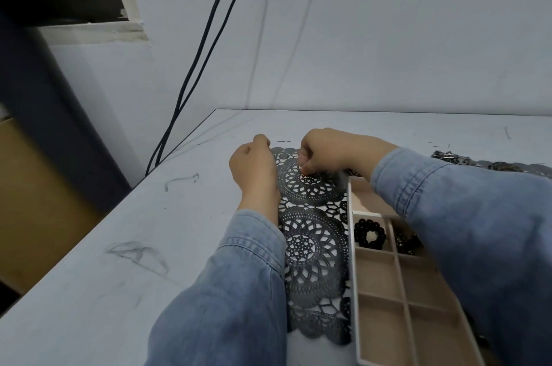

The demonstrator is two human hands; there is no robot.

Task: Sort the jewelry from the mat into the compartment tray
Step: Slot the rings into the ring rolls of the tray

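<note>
A black lace-pattern mat (313, 249) lies on the pale table. To its right stands a white compartment tray (379, 276) with beige cells. One cell holds a black beaded bracelet (369, 233); the neighbouring cell holds dark jewelry (406, 243), partly hidden by my right sleeve. My right hand (331, 152) is over the mat's far end with fingertips pinched down at the mat; whatever it pinches is too small to make out. My left hand (254, 168) rests curled at the mat's left edge, and I cannot see anything in it.
More dark jewelry (454, 156) lies on a second stretch of mat at the far right behind my right arm. Two black cables (206, 46) hang down the wall past the table's back left corner. The table's left edge (98, 234) drops off beside a brown box.
</note>
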